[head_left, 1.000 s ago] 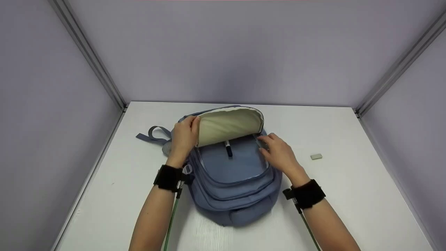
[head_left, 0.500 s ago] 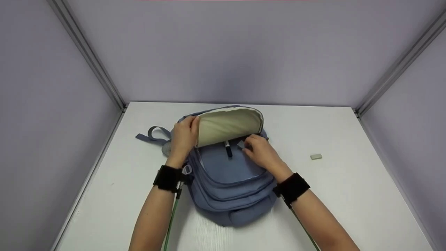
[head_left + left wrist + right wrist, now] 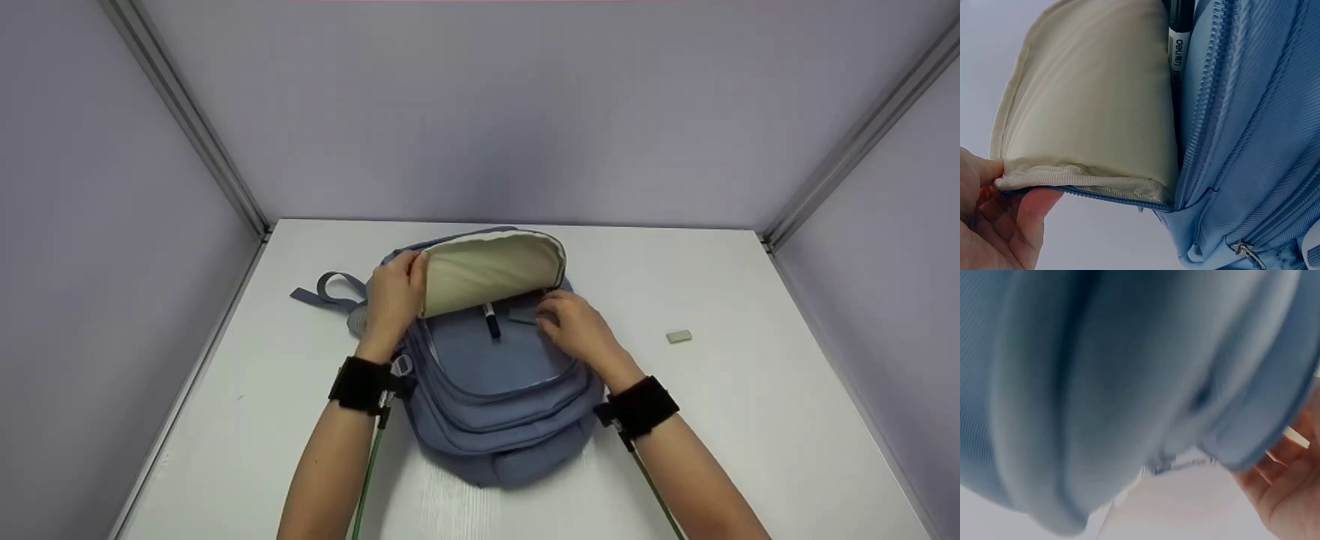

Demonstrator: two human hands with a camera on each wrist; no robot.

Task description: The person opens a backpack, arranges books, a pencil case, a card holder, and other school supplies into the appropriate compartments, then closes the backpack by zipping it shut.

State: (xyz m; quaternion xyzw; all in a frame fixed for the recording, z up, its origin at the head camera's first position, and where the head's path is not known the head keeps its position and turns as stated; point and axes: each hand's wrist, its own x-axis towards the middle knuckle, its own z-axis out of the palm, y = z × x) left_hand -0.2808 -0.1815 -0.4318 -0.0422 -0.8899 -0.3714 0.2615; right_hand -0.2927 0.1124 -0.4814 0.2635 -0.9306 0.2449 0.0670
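Observation:
A blue backpack (image 3: 499,457) lies on the table, its front pocket unzipped and the cream-lined flap (image 3: 487,274) folded up. My left hand (image 3: 396,292) pinches the flap's left edge; the left wrist view shows thumb and fingers on its cream binding (image 3: 1084,179). A black-capped marker (image 3: 491,321) sticks out from under the flap, its white barrel (image 3: 1178,50) lettered. To its right, a small flat grey piece (image 3: 523,315) lies against the pocket panel. My right hand (image 3: 577,326) is just right of that piece, thumb and forefinger apart; its fingertips are partly hidden by the bag in the right wrist view.
A small pale block (image 3: 679,337) lies on the white table (image 3: 720,420) to the right of the bag. A strap (image 3: 322,296) trails off to the left. Grey panels (image 3: 480,112) wall in the back and both sides.
My right hand went from the pocket's right edge inward with the grey piece, then drew slightly back right. The piece now lies flatter beside the marker. My left hand stays on the flap.

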